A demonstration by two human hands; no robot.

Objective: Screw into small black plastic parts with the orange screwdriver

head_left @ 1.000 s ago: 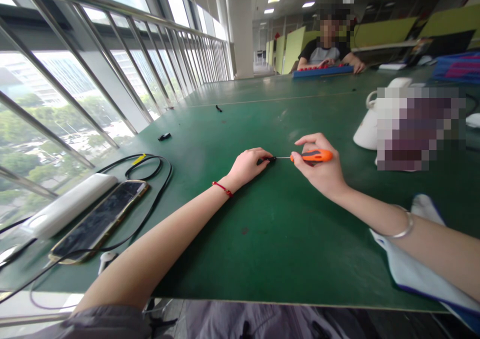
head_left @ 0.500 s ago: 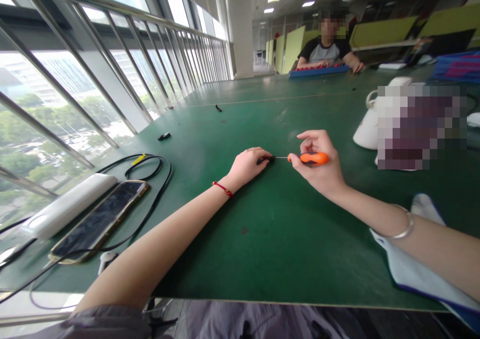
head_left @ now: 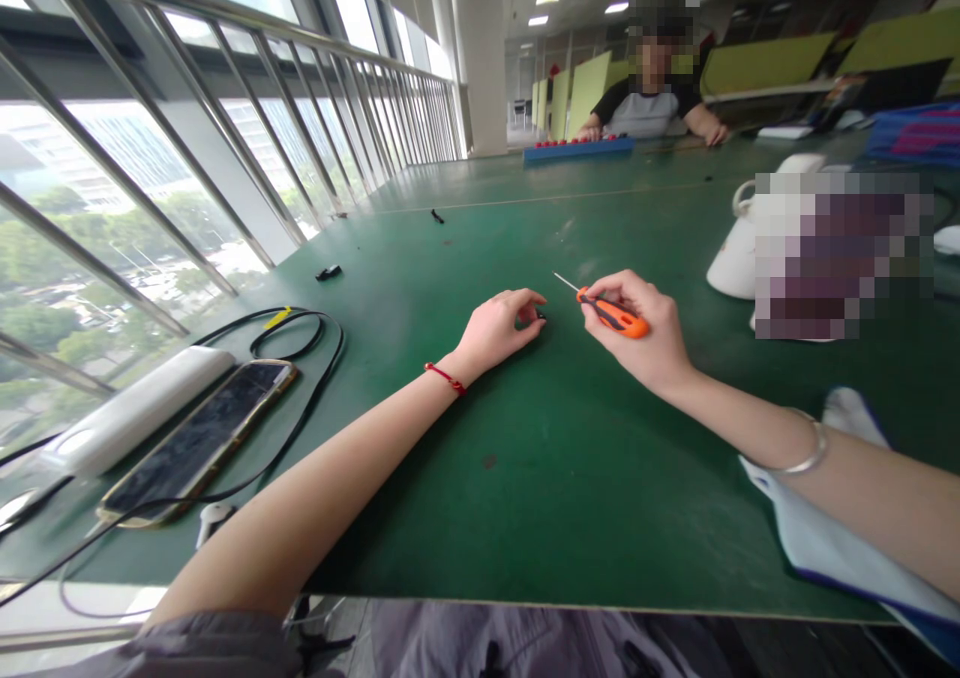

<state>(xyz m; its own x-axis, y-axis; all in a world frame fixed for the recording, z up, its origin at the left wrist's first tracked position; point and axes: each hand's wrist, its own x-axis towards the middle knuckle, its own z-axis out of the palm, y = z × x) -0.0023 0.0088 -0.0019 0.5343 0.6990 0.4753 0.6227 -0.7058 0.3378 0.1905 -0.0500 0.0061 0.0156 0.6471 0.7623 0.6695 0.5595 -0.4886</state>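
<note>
My right hand (head_left: 637,333) is wrapped round the orange and black handle of a screwdriver (head_left: 613,316). Its thin metal shaft points up and to the left, clear of my other hand. Low over the green table (head_left: 570,518), my left hand (head_left: 499,330) curls its thumb and fingers round a small black piece (head_left: 541,314). Most of that piece is hidden by the fingers, so its kind does not show. A gap separates the screwdriver from the black piece.
On the left lie a phone (head_left: 199,438), a white power strip (head_left: 142,408), a black cable (head_left: 334,358) and an earbud (head_left: 214,520). Two small black pieces lie farther back. To the right are a white jug (head_left: 733,258) and a cloth (head_left: 817,518). Across the table sits a person (head_left: 649,113) with a blue tray (head_left: 577,150).
The screwdriver has pulled away from the black piece and its tip now tilts upward. My left fingers have loosened and lifted slightly. The blue tray across the table has moved left.
</note>
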